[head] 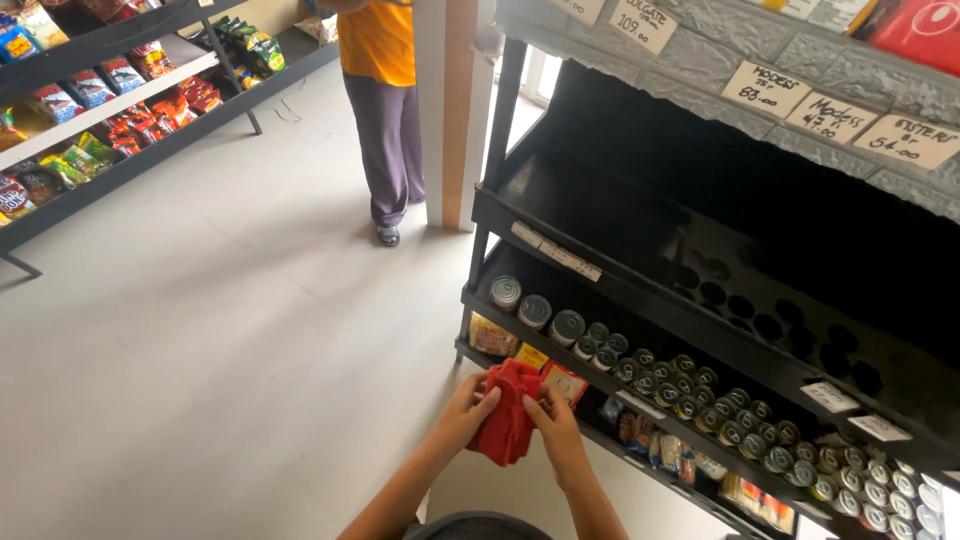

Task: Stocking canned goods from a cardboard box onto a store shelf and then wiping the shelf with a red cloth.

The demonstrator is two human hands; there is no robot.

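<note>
both hands hold a red cloth point(508, 425) low in front of the dark shelf unit point(640, 250): the left hand point(470, 408) grips its left edge with curled fingers, the right hand point(553, 418) pinches its right side. just behind it sits a red and cream packet point(566, 382). rows of round tins point(690, 390) line the shelf above. white price tags point(556, 256) dot the shelf edges, paper signs point(765, 88) the top. bright snack packets point(120, 110) fill the far rack. a person in an orange top point(380, 40) stands across the pale open floor point(220, 330).

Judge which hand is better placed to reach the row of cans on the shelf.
Right, probably: the right hand grips the red cloth on the side nearer the cans; the left hand is on the far side.
</note>
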